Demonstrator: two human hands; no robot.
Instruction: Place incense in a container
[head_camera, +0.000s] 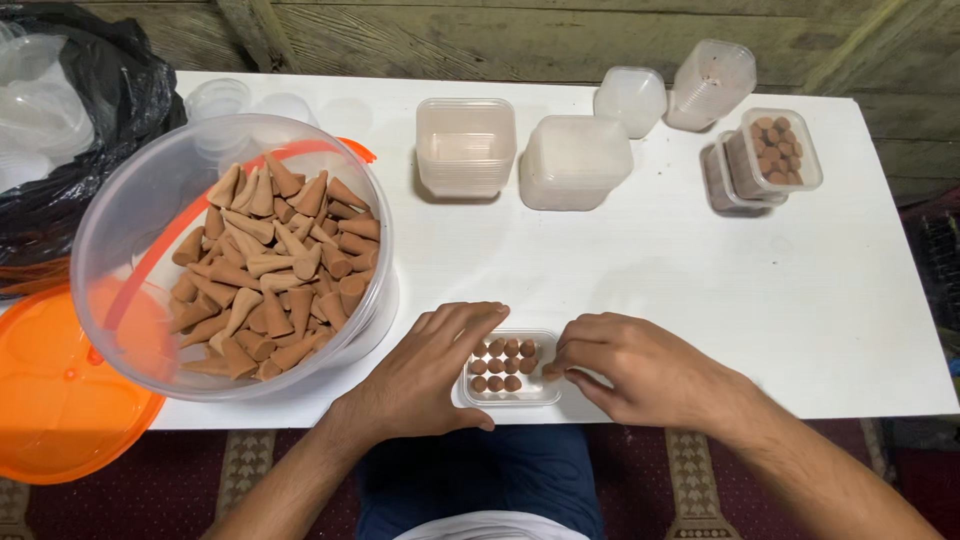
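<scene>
Seen from above, a person's two hands work at the near edge of a white table. The left hand lies flat and narrow against the side of a small clear tray, apparently bracing it so it cannot slide. The right hand, at the tray's 3 o'clock, pinches its fingertips together at the rim; what they grip cannot be told. Inside the tray, brown cones stand upright in close rows, only their round ends showing. At 9 o'clock from the hands sits a large clear bucket heaped with loose cones, within easy reach, its orange lid set aside at the table's edge. At 12 o'clock wait stacks of empty containers; at 2 o'clock stands a filled container of cones, stacked on another, kept clear of the hands.
</scene>
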